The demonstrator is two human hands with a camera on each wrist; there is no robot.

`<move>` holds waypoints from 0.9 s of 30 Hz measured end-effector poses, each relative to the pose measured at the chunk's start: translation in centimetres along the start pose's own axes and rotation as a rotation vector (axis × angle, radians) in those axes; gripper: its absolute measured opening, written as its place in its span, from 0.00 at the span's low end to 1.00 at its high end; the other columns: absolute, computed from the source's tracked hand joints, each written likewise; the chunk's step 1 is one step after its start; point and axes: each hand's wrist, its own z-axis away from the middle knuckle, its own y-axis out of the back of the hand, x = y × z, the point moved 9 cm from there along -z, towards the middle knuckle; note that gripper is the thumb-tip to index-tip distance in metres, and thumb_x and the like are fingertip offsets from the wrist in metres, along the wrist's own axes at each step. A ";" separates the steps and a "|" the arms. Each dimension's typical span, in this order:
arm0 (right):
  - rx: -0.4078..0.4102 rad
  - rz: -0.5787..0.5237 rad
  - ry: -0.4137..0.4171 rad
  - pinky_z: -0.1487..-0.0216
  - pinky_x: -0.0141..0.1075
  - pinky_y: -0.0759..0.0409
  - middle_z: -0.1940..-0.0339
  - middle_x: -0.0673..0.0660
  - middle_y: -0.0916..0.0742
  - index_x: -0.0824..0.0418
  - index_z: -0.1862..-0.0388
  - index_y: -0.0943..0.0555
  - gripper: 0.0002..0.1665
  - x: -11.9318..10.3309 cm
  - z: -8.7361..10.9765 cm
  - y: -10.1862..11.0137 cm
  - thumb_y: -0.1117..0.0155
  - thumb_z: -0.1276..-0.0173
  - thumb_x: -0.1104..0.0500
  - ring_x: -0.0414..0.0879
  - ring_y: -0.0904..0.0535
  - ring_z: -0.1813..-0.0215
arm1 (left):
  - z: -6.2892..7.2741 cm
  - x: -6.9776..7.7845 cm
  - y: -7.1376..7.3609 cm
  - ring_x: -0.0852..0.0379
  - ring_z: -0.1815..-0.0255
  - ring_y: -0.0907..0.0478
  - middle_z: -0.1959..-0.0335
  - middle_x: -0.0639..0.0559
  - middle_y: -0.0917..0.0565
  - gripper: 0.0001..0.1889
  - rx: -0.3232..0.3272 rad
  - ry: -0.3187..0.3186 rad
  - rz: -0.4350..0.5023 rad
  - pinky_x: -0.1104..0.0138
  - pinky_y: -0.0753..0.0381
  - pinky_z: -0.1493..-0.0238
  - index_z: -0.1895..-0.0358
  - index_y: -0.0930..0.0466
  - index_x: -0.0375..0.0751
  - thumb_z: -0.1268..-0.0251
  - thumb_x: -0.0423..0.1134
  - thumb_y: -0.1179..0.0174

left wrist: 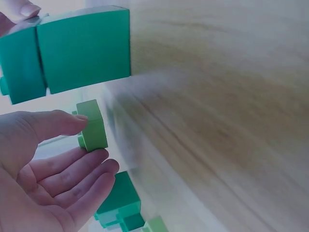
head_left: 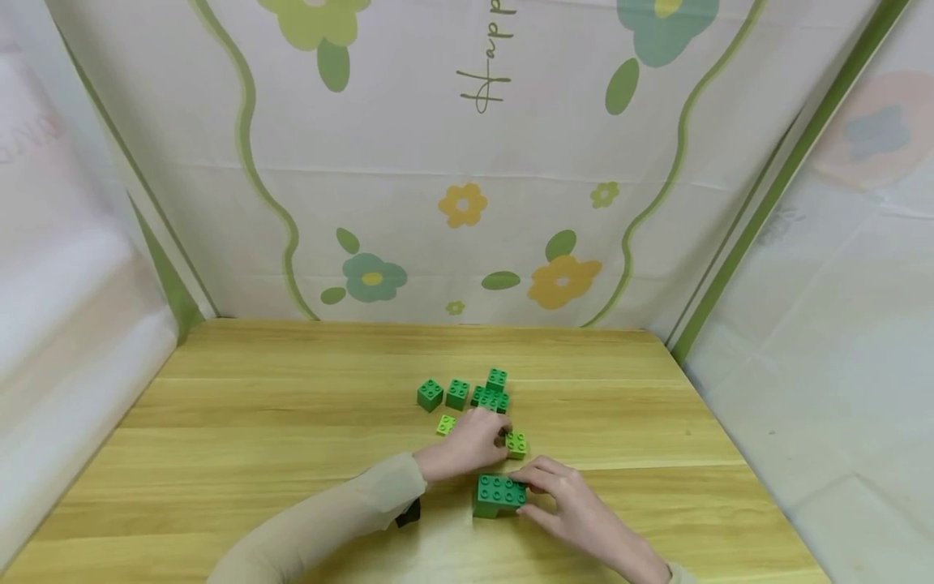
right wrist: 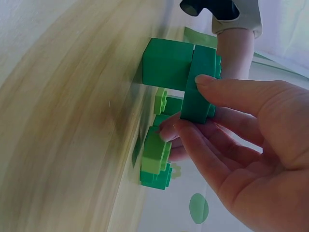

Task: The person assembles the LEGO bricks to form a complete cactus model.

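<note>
In the head view, my right hand [head_left: 576,511] pinches the right end of a dark green eight-stud brick [head_left: 498,491] between thumb and fingers. A thicker green block [right wrist: 168,63] is joined beneath its other end, making an overhang. Farther forward, my left hand [head_left: 470,444] is at a light green four-stud brick [head_left: 516,444]. The left wrist view has its thumb [left wrist: 72,123] against that light green brick's studded side and a fingertip right at its lower edge, holding it. The left forearm reaches across, left of the dark green build.
Beyond the left hand stand two dark green bricks, one at left [head_left: 430,395] and one beside it [head_left: 457,393], and a stacked green cluster [head_left: 496,389]. A second light green brick [head_left: 445,425] is partly hidden by the left hand. Printed cloth [head_left: 409,146] walls the wooden table [head_left: 255,422].
</note>
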 end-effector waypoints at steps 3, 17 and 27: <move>0.004 0.004 0.007 0.57 0.31 0.13 0.54 0.53 0.14 0.63 0.48 0.18 0.24 0.0 -0.1 -0.1 0.25 0.45 0.67 0.42 0.15 0.56 | 0.5 -0.2 0.6 0.66 0.73 0.19 0.63 0.48 0.10 0.13 0.002 0.006 0.014 0.80 0.22 0.71 0.55 0.14 0.37 0.44 0.35 0.30; -0.010 0.012 -0.040 0.57 0.32 0.12 0.54 0.54 0.13 0.64 0.48 0.17 0.23 0.3 -0.6 -0.3 0.25 0.45 0.66 0.44 0.14 0.55 | 2.5 -1.4 4.2 0.54 0.59 0.13 0.58 0.48 0.10 0.14 0.039 0.035 0.032 0.73 0.16 0.60 0.53 0.14 0.39 0.43 0.38 0.29; -0.026 0.005 -0.059 0.56 0.32 0.12 0.53 0.53 0.13 0.63 0.48 0.17 0.23 0.9 -0.9 -0.3 0.25 0.45 0.66 0.44 0.14 0.54 | 4.0 -1.6 5.5 0.54 0.59 0.14 0.59 0.49 0.10 0.14 0.037 0.028 0.053 0.75 0.17 0.61 0.54 0.14 0.39 0.42 0.38 0.29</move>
